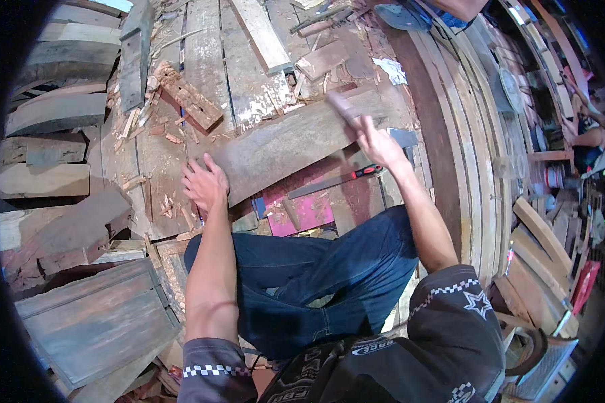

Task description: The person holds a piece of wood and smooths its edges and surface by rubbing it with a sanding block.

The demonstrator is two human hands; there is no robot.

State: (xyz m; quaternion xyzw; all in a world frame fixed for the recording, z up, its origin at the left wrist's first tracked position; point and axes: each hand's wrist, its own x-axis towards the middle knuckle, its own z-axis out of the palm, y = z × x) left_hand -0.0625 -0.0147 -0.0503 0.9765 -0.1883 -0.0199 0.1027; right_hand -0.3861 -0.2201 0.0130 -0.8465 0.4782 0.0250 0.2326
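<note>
A long weathered wooden board (289,141) lies slanted across the plank platform in front of me. My left hand (204,180) rests at its left end with fingers spread. My right hand (375,141) is closed around a blurred, rod-like tool (344,106) over the board's right part; what kind of tool cannot be told. Just below the board lies a file (319,186) with a red and black handle, near a grey metal blade (403,137) and a pink sheet (302,213) strewn with shavings.
Stacked planks (47,114) line the left, with a dark panel (94,322) below. Offcuts (188,94) and chips lie on the platform (202,47). Long beams (454,148) run along the right, beyond which are more lumber and another person (588,144). My bent legs are below.
</note>
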